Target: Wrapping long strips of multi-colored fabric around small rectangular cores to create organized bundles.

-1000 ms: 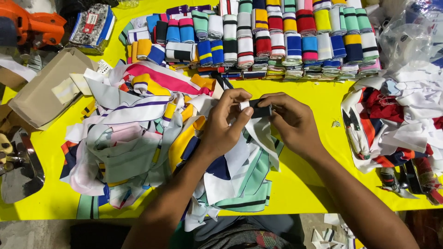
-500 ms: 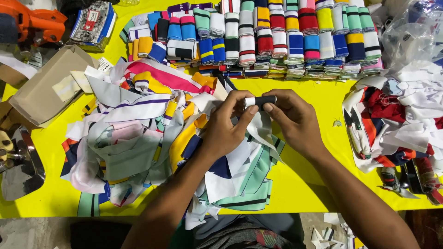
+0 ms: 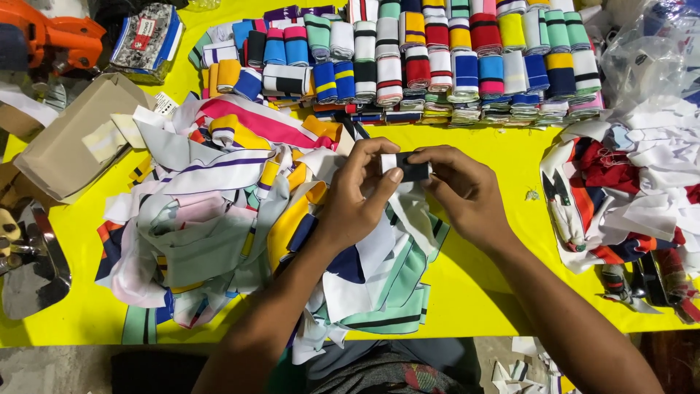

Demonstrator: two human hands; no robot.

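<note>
Bright yellow tabletop (image 3: 481, 263) spreads under everything. Above it the left hand (image 3: 357, 197) and right hand (image 3: 463, 191) meet, both pinched shut on a small black-and-white rolled fabric strip (image 3: 407, 167) held between their fingertips; it looks tightly folded, though the fingers hide much of it. Beneath and to the left of the left hand lies a loose heap of striped fabric strips (image 3: 219, 226). Beyond both hands stand rows of rolled strips (image 3: 437, 62). Right of the right hand sits another scrap pile (image 3: 634, 190).
</note>
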